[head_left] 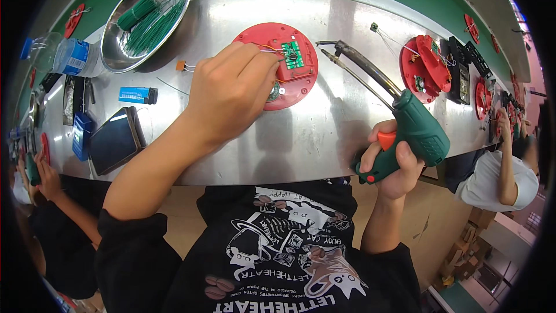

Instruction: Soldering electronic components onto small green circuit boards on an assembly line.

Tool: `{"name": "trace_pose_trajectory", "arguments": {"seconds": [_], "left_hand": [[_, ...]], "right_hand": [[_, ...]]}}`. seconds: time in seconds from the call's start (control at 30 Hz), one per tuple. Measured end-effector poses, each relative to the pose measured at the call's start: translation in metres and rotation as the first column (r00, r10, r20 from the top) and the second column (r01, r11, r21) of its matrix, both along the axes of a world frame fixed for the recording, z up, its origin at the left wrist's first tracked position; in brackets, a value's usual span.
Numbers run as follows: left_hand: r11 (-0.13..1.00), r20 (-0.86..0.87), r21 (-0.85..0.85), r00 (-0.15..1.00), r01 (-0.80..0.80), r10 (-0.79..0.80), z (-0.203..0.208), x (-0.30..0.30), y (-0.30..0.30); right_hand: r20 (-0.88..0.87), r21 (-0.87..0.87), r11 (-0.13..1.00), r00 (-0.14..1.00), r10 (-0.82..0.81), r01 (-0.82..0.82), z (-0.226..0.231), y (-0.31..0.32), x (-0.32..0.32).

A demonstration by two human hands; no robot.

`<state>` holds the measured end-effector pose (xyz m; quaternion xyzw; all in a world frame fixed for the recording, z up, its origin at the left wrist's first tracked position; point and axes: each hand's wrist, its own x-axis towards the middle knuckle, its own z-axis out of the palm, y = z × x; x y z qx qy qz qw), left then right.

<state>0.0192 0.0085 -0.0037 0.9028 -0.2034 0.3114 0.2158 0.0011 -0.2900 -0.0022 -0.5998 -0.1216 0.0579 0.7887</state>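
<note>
A round red plastic housing (307, 88) lies on the metal bench in front of me, with a small green circuit board (294, 55) and thin coloured wires on it. Over its left part is my left hand (234, 84), fingers bent and pinched together by the board's left edge. Whatever the fingertips hold is hidden behind them. My right hand (399, 162) grips a green soldering gun (421, 130), one finger at its orange trigger. The gun's long dark barrel slants up and left, and its tip (325, 43) stays apart from the housing, just right of its rim.
At the back left, a steel bowl (110, 52) holds green wires beside a plastic bottle (75, 58). A blue lighter (138, 95) and a dark wallet (119, 140) lie nearer. More red housings (418, 69) sit right. Co-workers are at both sides.
</note>
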Motion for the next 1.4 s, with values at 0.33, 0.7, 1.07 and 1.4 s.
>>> {"name": "trace_pose_trajectory", "arguments": {"seconds": [0.33,0.7,1.07,1.4], "left_hand": [[1.000,-0.049,-0.013,0.999,-0.012,0.011,0.011,-0.008,-0.011],[1.000,-0.113,0.019,0.994,0.007,-0.005,0.018,-0.002,-0.013],[1.000,-0.062,0.001,0.998,0.023,-0.023,0.011,-0.004,-0.012],[0.999,0.006,0.040,1.000,-0.002,0.001,0.014,-0.003,-0.008]], "right_hand": [[0.391,-0.022,0.893,0.826,-0.406,0.449,0.047,-0.057,-0.004],[0.551,-0.202,0.302,0.363,-0.752,0.932,0.020,-0.138,-0.014],[0.403,-0.074,0.476,0.463,-0.789,0.876,0.009,-0.100,-0.013],[0.265,-0.052,0.845,0.824,-0.501,0.531,0.006,-0.035,-0.013]]}}
